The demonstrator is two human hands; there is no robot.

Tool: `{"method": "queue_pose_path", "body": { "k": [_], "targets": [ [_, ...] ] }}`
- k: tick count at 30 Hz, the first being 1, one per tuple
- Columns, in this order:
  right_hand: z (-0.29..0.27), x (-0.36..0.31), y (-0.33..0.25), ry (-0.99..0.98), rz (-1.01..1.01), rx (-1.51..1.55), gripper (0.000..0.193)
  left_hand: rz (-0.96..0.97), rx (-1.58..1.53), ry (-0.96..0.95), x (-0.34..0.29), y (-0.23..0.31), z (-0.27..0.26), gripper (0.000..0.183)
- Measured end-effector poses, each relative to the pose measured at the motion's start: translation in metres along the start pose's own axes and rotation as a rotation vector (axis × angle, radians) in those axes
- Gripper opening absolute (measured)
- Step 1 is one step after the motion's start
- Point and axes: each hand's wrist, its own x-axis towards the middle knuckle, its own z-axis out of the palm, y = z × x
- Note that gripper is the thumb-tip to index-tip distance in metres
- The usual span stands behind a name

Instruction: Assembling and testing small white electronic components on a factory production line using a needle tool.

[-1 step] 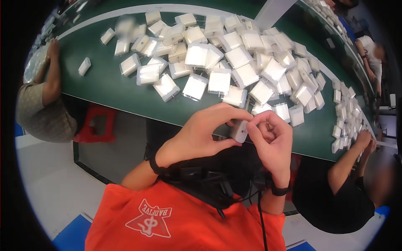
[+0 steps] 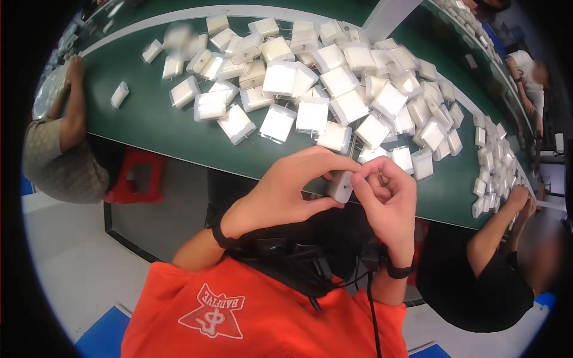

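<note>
Your left hand and right hand both pinch one small white block, mid-frame. It looks hard, light and smooth; grip its flat sides.

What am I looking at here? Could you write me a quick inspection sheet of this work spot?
Surface: long green table, curving through the view.
Job's things: one small white block held between both hands, above the table's near edge.
Clutter: a heap of white blocks, many in clear wrap, with more along the far right.
Fingers: left hand and right hand both pinch the block.
Cables: black cable hanging by the right wrist.
Surroundings: red stool, and people seated left and right.
</note>
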Motion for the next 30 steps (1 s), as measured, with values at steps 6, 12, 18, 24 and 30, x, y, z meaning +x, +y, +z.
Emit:
{"method": "queue_pose_path", "body": {
  "k": [6,12,18,24,30],
  "targets": [
    [-0.001,-0.006,0.001,-0.015,0.038,0.026,0.011,0.132,0.086,0.019,-0.001,0.001,0.003,0.059],
    [-0.006,-0.008,0.001,-0.072,0.030,0.079,0.007,0.031,0.015,0.021,-0.003,0.002,0.003,0.057],
    [-0.021,-0.015,0.001,-0.020,-0.029,0.263,0.021,0.037,0.022,0.044,-0.001,0.002,0.003,0.056],
    [-0.017,-0.011,-0.007,0.094,-0.446,0.000,0.020,0.084,0.050,0.021,-0.002,-0.001,0.002,0.057],
    [-0.012,-0.018,-0.006,0.182,-0.396,-0.026,0.008,0.028,0.026,0.027,-0.002,0.001,0.002,0.055]
  ]
}}
